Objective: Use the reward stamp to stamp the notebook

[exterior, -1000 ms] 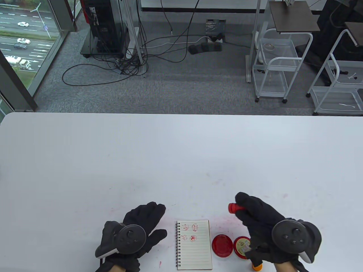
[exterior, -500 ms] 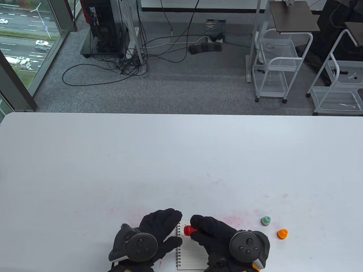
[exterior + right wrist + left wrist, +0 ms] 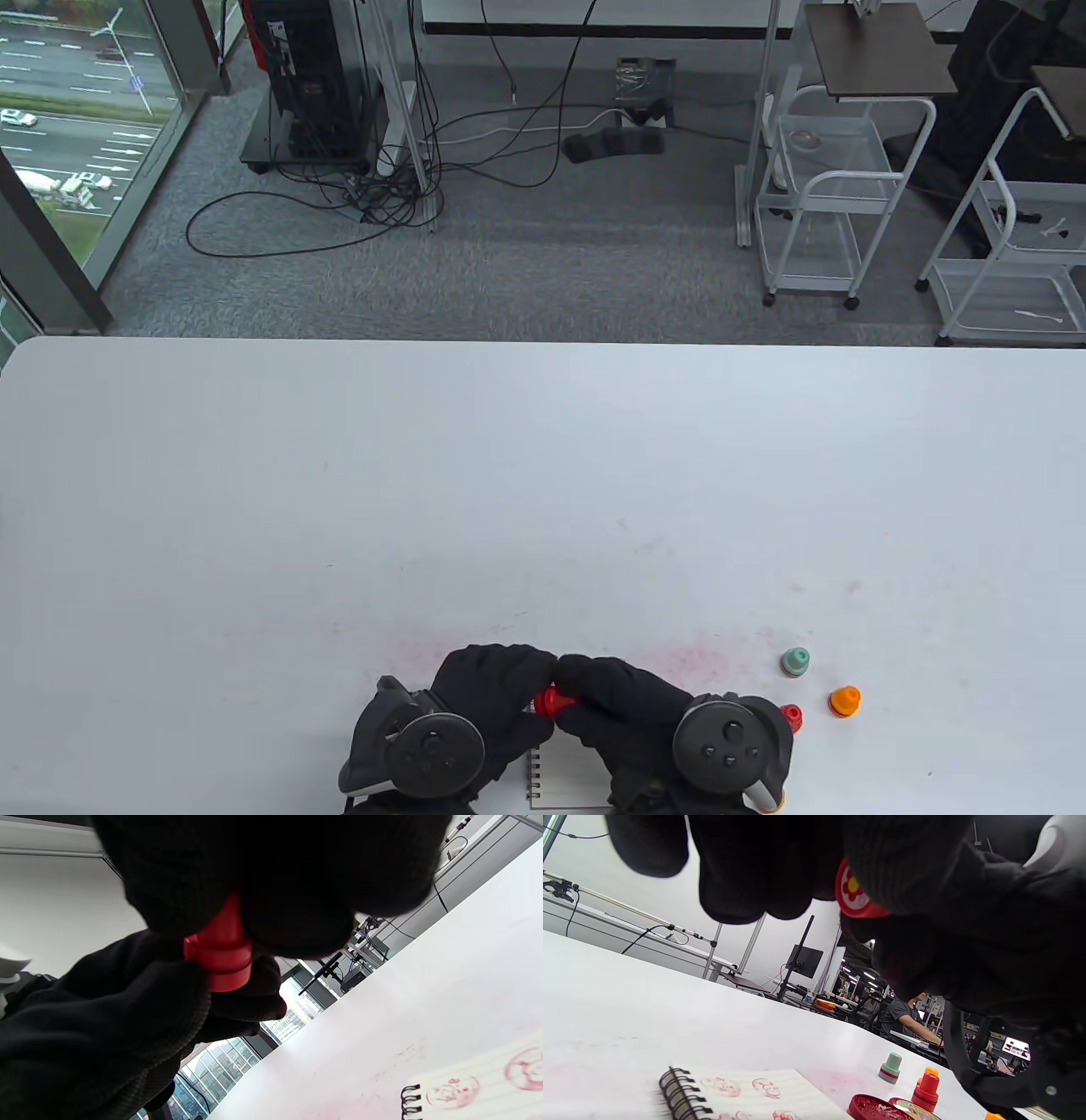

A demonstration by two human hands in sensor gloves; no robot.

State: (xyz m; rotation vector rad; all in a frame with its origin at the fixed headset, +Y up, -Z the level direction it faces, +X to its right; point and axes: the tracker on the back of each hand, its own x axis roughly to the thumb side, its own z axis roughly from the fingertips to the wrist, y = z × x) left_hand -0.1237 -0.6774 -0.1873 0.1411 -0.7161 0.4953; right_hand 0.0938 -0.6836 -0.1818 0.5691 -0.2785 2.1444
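The red reward stamp [image 3: 550,703] is held in the air above the spiral notebook [image 3: 560,777] near the table's front edge. My right hand [image 3: 575,689] grips its body. My left hand [image 3: 533,689] pinches its left end. In the right wrist view the stamp [image 3: 220,955] hangs between both gloves. In the left wrist view its flower-marked end [image 3: 855,895] shows between the fingers. The notebook page [image 3: 746,1090] carries several red stamp prints and lies mostly under my hands in the table view.
A green stamp [image 3: 795,662], an orange stamp [image 3: 845,701] and a second red stamp [image 3: 792,718] stand right of my right hand. An open red ink pad [image 3: 878,1109] and its lid [image 3: 913,1107] lie beside the notebook. The tabletop shows pink ink smears [image 3: 704,655].
My right hand carried the red stamp left from beside the ink pad to above the notebook. My left hand moved right and took hold of the stamp's end.
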